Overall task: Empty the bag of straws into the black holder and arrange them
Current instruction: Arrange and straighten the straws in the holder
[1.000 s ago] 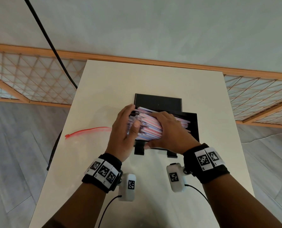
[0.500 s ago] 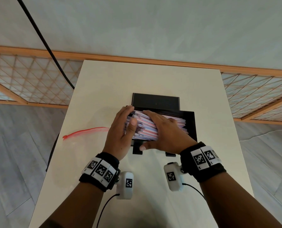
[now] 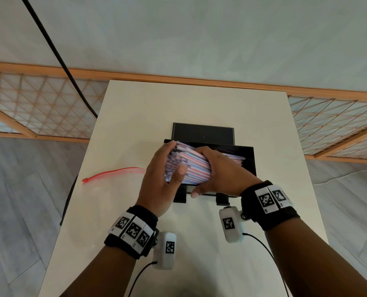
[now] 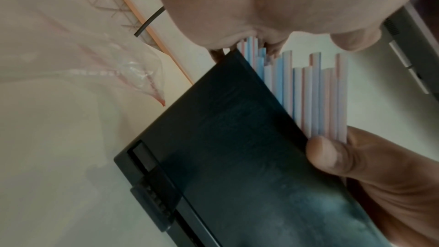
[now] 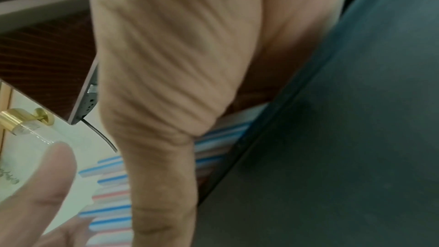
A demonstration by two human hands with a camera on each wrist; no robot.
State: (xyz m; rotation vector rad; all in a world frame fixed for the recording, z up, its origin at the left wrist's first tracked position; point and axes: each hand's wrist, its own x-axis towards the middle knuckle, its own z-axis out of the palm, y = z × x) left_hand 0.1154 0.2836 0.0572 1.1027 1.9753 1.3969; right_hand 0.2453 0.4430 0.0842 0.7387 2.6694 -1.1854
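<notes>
A thick bundle of red- and blue-striped straws lies sideways in the open black holder at the middle of the table. My left hand cups the bundle's left end, fingers behind it and thumb in front. In the left wrist view the straw ends stick out unevenly past the holder below my left palm. My right hand lies over the top of the bundle with its thumb curled under the front edge. In the right wrist view its palm covers the straws.
The empty clear zip bag with a red seal lies flat on the cream table, left of the holder. A black flap stands at the holder's back. A black cable hangs at the far left. Table edges are close on both sides.
Both hands stay on the bundle in the holder. The left thumb has shifted slightly along the front of the straws; the bag and the holder have not moved.
</notes>
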